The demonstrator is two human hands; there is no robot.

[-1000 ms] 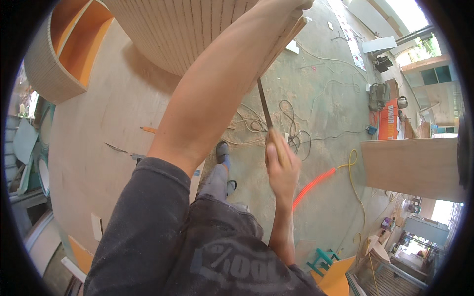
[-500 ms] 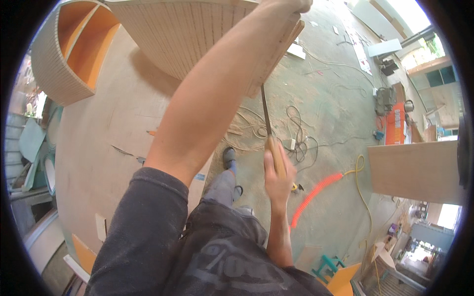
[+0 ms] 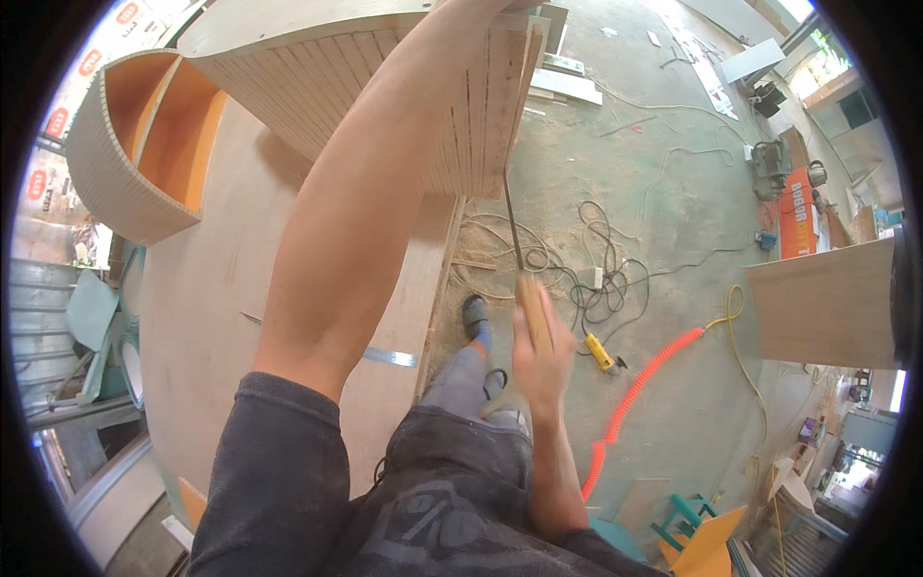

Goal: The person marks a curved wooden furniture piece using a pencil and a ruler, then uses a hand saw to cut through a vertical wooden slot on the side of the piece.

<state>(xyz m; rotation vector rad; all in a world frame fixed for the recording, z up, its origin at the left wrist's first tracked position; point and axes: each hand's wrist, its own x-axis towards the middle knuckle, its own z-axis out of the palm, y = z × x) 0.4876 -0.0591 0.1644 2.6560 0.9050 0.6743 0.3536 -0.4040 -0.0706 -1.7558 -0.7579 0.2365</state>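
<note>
A curved wooden cabinet (image 3: 385, 115) with closely grooved sides lies on a large wooden table. My right hand (image 3: 543, 356), slightly smeared by motion, is closed around the wooden handle of a file (image 3: 514, 231). Its long, thin dark blade points away from me, and its far end meets the lower corner of the cabinet's right edge. Stretched across the cabinet, my left arm reaches its far right end. Only a bit of my left hand (image 3: 517, 4) shows at the top rim, by the cabinet's upper edge; its fingers are out of sight.
Left on the wooden table (image 3: 212, 327) stands a curved cabinet (image 3: 135, 159) with an orange inside. A steel ruler (image 3: 390, 357) lies near the table edge. On the dusty floor are tangled cables (image 3: 601, 279), a yellow power tool (image 3: 601, 353) and a coiled red air hose (image 3: 639, 385).
My view has shifted, bringing the ruler and yellow power tool more fully into sight. The file still meets the cabinet's edge, in my right hand. My left arm still reaches across the cabinet.
</note>
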